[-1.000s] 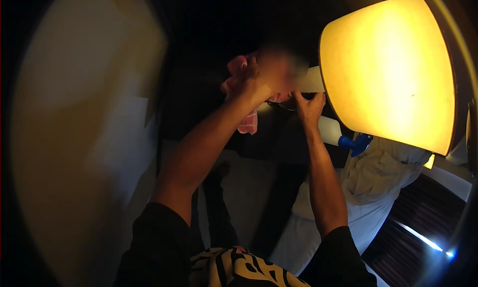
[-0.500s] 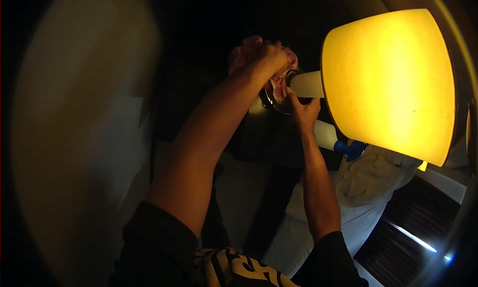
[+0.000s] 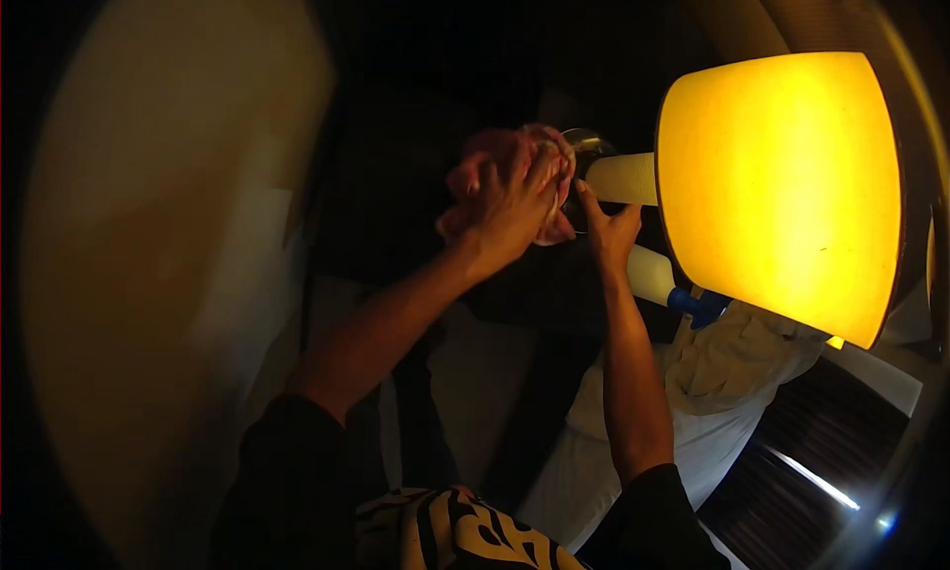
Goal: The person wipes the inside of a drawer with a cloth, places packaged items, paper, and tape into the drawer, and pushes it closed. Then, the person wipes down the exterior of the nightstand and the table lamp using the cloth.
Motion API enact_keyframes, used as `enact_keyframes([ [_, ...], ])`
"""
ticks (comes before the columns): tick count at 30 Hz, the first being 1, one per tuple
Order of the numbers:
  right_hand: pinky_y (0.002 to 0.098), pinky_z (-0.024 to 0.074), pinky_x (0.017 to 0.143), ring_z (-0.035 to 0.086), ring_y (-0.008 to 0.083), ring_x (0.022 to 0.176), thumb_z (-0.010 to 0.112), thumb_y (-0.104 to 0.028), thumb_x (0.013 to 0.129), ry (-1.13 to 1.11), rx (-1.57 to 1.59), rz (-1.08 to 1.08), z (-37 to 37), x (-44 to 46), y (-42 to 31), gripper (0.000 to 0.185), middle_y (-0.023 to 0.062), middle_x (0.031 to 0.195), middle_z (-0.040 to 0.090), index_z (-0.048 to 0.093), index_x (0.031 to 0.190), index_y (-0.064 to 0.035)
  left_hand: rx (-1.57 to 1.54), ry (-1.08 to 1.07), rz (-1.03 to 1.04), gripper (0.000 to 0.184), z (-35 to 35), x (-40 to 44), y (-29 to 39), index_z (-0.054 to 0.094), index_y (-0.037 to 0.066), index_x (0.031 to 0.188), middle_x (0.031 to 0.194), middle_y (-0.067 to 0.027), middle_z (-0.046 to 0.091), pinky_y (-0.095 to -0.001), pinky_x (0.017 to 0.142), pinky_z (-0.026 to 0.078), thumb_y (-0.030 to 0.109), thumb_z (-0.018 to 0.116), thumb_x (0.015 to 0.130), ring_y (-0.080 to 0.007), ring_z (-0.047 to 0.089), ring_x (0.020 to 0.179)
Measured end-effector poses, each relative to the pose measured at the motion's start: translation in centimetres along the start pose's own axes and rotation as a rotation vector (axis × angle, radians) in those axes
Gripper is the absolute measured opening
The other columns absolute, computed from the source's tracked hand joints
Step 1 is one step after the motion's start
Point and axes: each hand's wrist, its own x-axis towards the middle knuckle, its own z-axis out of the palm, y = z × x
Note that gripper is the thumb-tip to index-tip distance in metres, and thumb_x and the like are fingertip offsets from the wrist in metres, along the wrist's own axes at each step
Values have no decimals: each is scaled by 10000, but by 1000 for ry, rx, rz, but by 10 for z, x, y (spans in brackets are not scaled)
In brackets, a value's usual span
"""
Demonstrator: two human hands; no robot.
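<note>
A pink-and-white cloth (image 3: 470, 179) is bunched under my left hand (image 3: 510, 209), whose fingers curve over it on the dark surface by the lamp's round shiny base (image 3: 586, 140). My right hand (image 3: 614, 232) is at the lamp's lower part, one digit reaching the base's edge beside the pale stem (image 3: 621, 179) and the others bent below it. The glowing yellow lampshade (image 3: 782, 194) is joined to that stem. Part of the base is hidden by the cloth and hands.
Below my right hand, near the lamp, lies a pale bottle (image 3: 650, 275) with a blue spray head (image 3: 699, 308). White bedding (image 3: 727, 362) is at the lower right, beside a dark striped covering (image 3: 811, 451). A pale wall (image 3: 168, 224) fills the left side.
My left hand and the cloth first moved across to the stem's side, then back left and down, showing more of the base. My right hand stays by the lamp.
</note>
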Motion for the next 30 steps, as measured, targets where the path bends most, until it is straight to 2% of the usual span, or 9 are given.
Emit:
enact_keyframes([
  [2, 349, 479, 856, 638, 253, 942, 816, -302, 741, 33, -69, -47, 2, 4, 10, 521, 163, 1016, 668, 596, 1063, 43, -14, 63, -35, 596, 1, -9, 2, 548, 174, 1291, 1444, -64, 352, -557, 950, 360, 201, 707, 717, -330, 297, 1331],
  [5, 347, 478, 862, 637, 250, 945, 816, -309, 740, 47, -96, -76, 1, 7, 20, 527, 161, 1018, 669, 597, 1066, 43, -302, 68, -179, 617, 5, -16, 2, 550, 178, 1284, 1433, -60, 373, -534, 951, 372, 175, 722, 692, -327, 315, 1321],
  [9, 347, 477, 870, 637, 250, 950, 813, -325, 740, 33, -83, -88, 1, 6, 24, 539, 161, 1025, 668, 598, 1071, 43, -291, 53, -136, 611, 11, 3, -10, 546, 187, 1289, 1402, -81, 387, -560, 932, 386, 249, 746, 715, -321, 321, 1309],
  [14, 348, 479, 871, 639, 255, 950, 812, -346, 737, 29, -90, -75, 0, 7, 21, 560, 164, 1024, 669, 597, 1076, 44, -269, -36, -137, 654, -1, 41, -22, 534, 233, 1309, 1452, -41, 357, -545, 1004, 344, 179, 732, 688, -327, 286, 1349],
  [18, 349, 482, 867, 640, 259, 953, 814, -355, 732, 38, -99, -92, -1, 8, 24, 576, 167, 1021, 669, 596, 1080, 48, -106, -253, -44, 644, -10, 87, -32, 527, 257, 1315, 1471, -21, 324, -567, 1018, 325, 208, 724, 704, -311, 261, 1366],
  [21, 349, 484, 863, 641, 262, 952, 815, -359, 729, 29, -99, -62, -1, 7, 17, 581, 171, 1020, 669, 597, 1079, 50, -31, -483, 21, 516, -17, 121, -34, 613, 278, 1219, 1437, -7, 380, -559, 1005, 336, 305, 748, 722, -293, 311, 1335],
  [22, 349, 485, 860, 642, 263, 951, 815, -360, 728, 2, -101, -24, -2, 7, 12, 582, 173, 1019, 669, 599, 1078, 51, -37, -484, 27, 516, -15, 129, -32, 613, 278, 1219, 1437, -7, 380, -559, 1005, 336, 305, 748, 722, -293, 311, 1335],
  [25, 350, 488, 852, 646, 266, 942, 814, -359, 730, 6, -130, -35, -5, 10, 21, 576, 177, 1013, 669, 601, 1073, 52, 80, -627, 162, 663, -7, 149, -30, 519, 284, 1317, 1463, 6, 329, -573, 997, 343, 328, 741, 695, -287, 290, 1346],
  [30, 352, 497, 826, 656, 272, 912, 807, -346, 739, 27, -188, -161, 0, 6, 27, 548, 181, 996, 673, 607, 1057, 53, 193, -495, 153, 598, 28, 162, -17, 571, 256, 1266, 1364, -27, 457, -547, 956, 372, 319, 745, 697, -287, 391, 1266],
])
